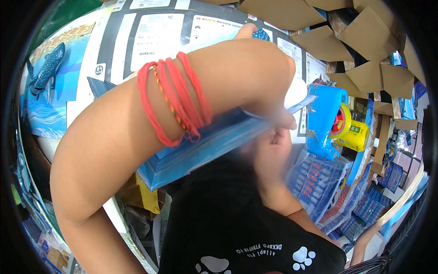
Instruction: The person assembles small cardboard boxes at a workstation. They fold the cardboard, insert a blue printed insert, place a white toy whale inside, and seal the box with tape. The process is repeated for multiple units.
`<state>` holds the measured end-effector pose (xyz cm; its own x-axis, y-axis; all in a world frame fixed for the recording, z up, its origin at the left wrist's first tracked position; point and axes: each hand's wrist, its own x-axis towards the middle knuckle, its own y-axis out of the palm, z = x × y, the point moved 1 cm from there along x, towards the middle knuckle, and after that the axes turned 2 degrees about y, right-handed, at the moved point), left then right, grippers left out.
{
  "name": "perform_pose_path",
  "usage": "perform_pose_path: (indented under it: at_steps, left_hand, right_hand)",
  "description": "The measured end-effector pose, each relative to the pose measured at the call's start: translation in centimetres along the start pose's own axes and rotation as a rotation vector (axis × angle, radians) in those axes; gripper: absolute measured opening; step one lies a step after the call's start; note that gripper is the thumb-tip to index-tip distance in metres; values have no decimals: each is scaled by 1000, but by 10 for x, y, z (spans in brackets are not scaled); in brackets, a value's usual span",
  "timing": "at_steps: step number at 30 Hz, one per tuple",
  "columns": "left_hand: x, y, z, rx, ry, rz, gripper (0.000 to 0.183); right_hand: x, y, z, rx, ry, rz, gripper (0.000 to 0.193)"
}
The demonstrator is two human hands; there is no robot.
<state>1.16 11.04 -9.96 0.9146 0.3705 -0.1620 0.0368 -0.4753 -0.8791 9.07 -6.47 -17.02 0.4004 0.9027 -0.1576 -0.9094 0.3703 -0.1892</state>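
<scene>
My left arm, with red cords round the wrist, reaches across the middle. My left hand (267, 64) bends over the far end of a blue cardboard box (200, 157), its fingers curled down over it. The box lies tilted against the table edge in front of me, partly hidden under my forearm. Close to the same box end is my right hand (273, 148), smeared by motion, with its fingers curled in. What they hold, if anything, is hidden. A pale flap (301, 105) sticks out beside my left hand.
A blue tape dispenser (324, 118) with a yellow roll (353, 132) stands at the right. Printed cardboard sheets (157, 41) cover the table. Opened brown cartons (369, 32) crowd the far right. Plastic-wrapped blue packages (315, 182) stand below the dispenser.
</scene>
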Motion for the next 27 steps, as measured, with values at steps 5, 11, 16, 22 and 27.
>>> perform_pose_path:
  at_steps: [5, 11, 16, 22, 27]
  left_hand:
    - [2, 0, 0, -2, 12, -24, 94]
    - [12, 2, 5, -24, 39, 22, 94]
    - [1, -7, -3, 45, -20, 58, 96]
    - [10, -2, 2, -5, 38, 23, 98]
    - [6, -3, 2, -20, 8, 53, 101]
  right_hand:
    - [8, -16, -6, 368, 214, 118, 45]
    - [5, -14, -7, 617, 379, 169, 34]
    - [-1, 3, 0, -6, -191, -146, 17]
    - [14, -35, -20, 838, 395, 383, 9]
    - [3, -14, 3, 239, 211, 0, 5]
